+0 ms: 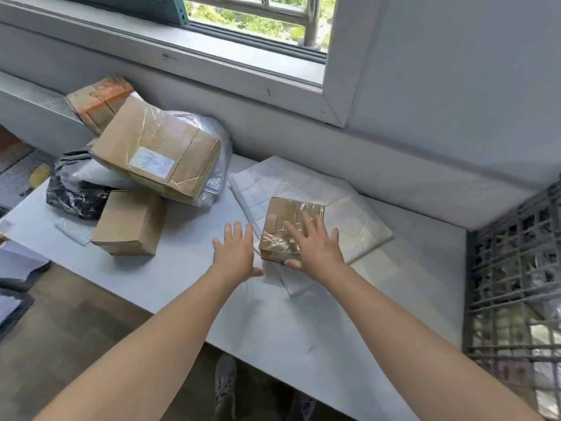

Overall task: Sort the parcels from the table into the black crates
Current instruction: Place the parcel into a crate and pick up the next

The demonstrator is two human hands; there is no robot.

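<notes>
A small taped cardboard parcel (287,221) lies on a flat white padded mailer (343,208) near the middle of the white table (303,323). My right hand (315,247) rests on the parcel's near right part with fingers spread straight and the thumb at its front edge. My left hand (235,253) hovers open just left of that parcel, fingers spread, not touching it. At the back left is a pile: a large brown box with a label (158,153), a small plain box (130,221), a black bag (76,192) and an orange-taped box (100,100).
A black lattice crate (516,275) stands at the table's right end with pale parcels inside. Another dark crate edge (15,305) with white packets shows at the far left. A wall and window sill run behind the table. My shoes (226,387) show below the front edge.
</notes>
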